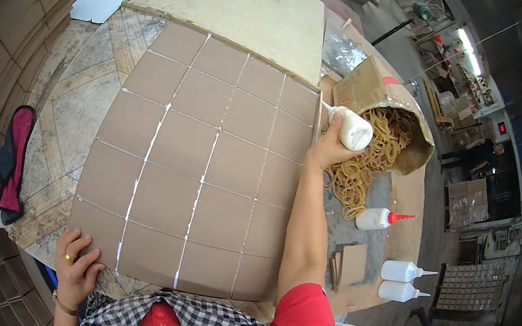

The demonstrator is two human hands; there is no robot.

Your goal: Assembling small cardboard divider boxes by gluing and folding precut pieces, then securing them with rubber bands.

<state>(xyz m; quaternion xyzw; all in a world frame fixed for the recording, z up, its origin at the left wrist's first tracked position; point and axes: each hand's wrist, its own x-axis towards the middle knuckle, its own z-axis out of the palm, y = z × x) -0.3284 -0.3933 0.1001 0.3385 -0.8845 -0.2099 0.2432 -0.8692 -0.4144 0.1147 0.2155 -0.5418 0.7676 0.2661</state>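
Note:
My right hand (330, 148) is wrapped round a white squeeze bottle (357, 132), lifted at the far right edge of the brown sheet with its nozzle pointing left. A wide brown cardboard sheet (163, 191), divided by thin lines into a grid of squares, lies before me. White glue-like streaks run along several of its lengthwise lines, some thick, others thin or broken. At the near left corner, my left hand (77, 270) rests with its fingers apart on the sheet's edge. A ring and a bracelet show on it.
Right of the sheet, a tipped cardboard box (363, 87) spills rubber bands (359, 176). Nearby are a red-tipped bottle (373, 218), two white bottles (399, 271) and cardboard pieces (352, 264). A pale board (246, 5) lies beyond; stacked cardboard (7, 31) stands left. Two people are farther off.

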